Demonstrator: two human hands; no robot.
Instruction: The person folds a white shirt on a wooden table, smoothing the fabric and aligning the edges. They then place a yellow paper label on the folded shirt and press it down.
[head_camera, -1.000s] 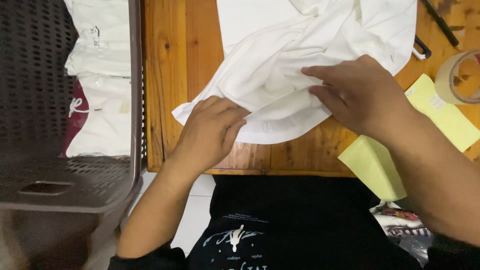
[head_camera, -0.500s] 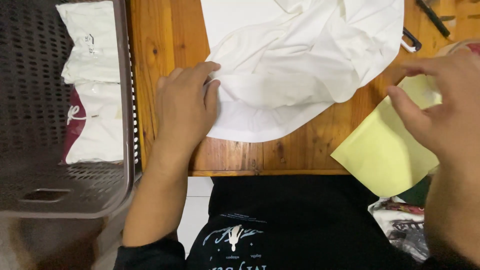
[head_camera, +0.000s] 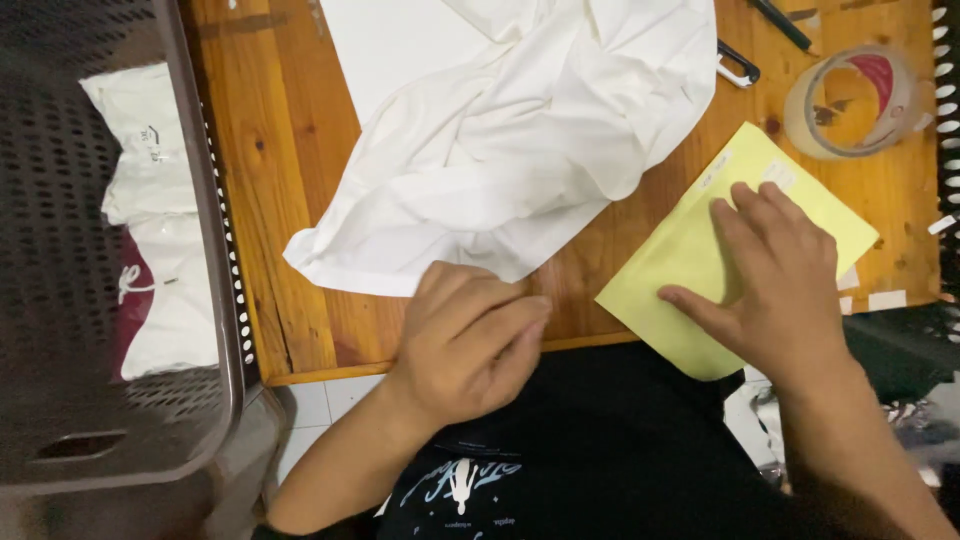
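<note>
A crumpled white garment (head_camera: 500, 150) lies spread over the wooden table (head_camera: 270, 230). My left hand (head_camera: 470, 340) rests flat at the table's near edge, holding nothing, its fingertips just below the garment's lower hem. A flat yellow envelope (head_camera: 670, 280) lies tilted to the right of the garment and overhangs the near edge. My right hand (head_camera: 785, 280) lies palm down on it with the fingers spread, pressing on it without gripping.
A dark perforated plastic basket (head_camera: 200, 250) stands left of the table and holds white bagged items (head_camera: 150, 200). A roll of clear tape (head_camera: 850, 100), a black clip (head_camera: 738, 65) and a dark pen (head_camera: 785, 25) lie at the far right.
My right hand left the garment and settled flat on the yellow envelope. My left hand slid off the cloth toward the table's near edge.
</note>
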